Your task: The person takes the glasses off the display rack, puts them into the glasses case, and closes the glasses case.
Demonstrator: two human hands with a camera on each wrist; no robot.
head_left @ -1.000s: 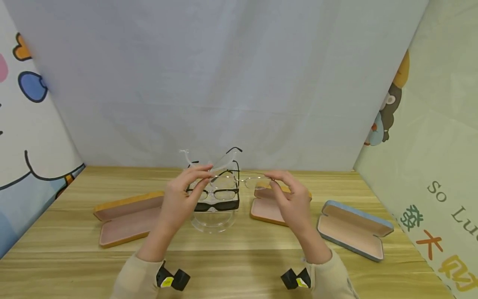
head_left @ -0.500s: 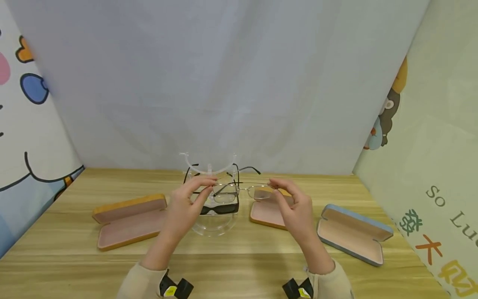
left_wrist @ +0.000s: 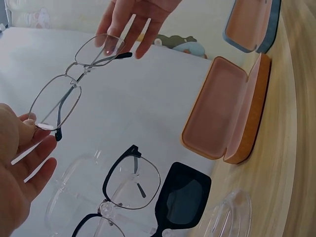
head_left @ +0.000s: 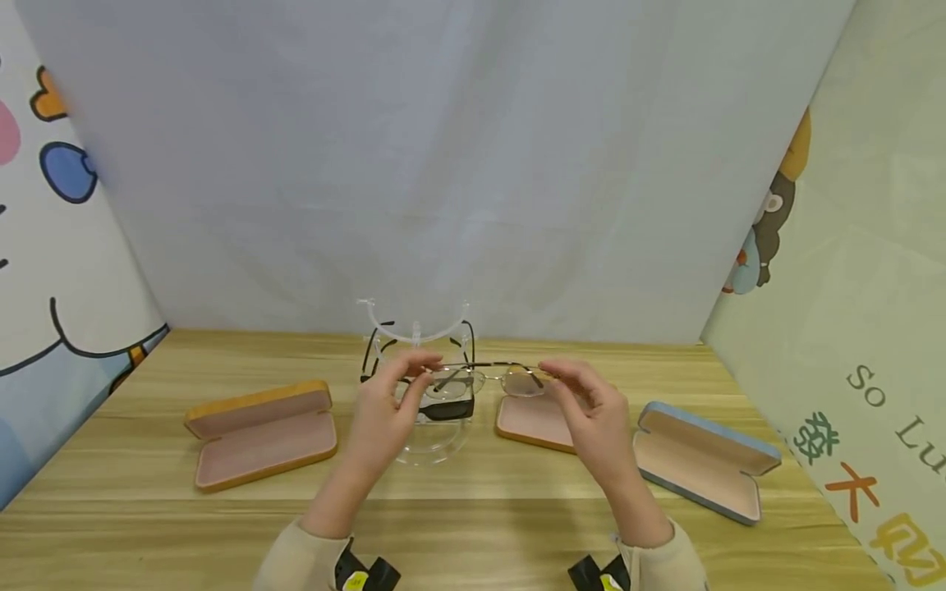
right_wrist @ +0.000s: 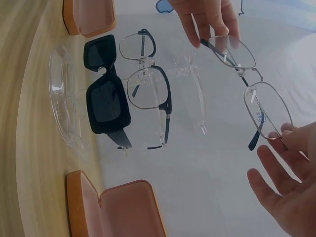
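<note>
Thin metal-framed eyeglasses point(head_left: 521, 384) are held up between both hands, in front of a clear display stand point(left_wrist: 74, 186). My left hand point(head_left: 386, 410) pinches the left end of the frame with thumb and fingers. At the other end, my right hand point(head_left: 597, 410) pinches the frame the same way. The dark-tipped temples lie folded across behind the lenses. On the stand sit black sunglasses point(right_wrist: 108, 106) and, above them, eyeglasses with black upper rims point(right_wrist: 167, 89). In the head view the left hand partly covers these.
An orange case point(head_left: 266, 450) lies lid up at the left. Another orange case point(head_left: 534, 420) is just right of the stand, partly behind the right hand. A blue case point(head_left: 695, 469), also lid up, lies farther right. A pale cloth point(head_left: 473, 164) hangs behind the table.
The eyeglasses have come down and slightly right with both hands. Their temples, which stuck out behind, are now folded in. The cases and stand have stayed put.
</note>
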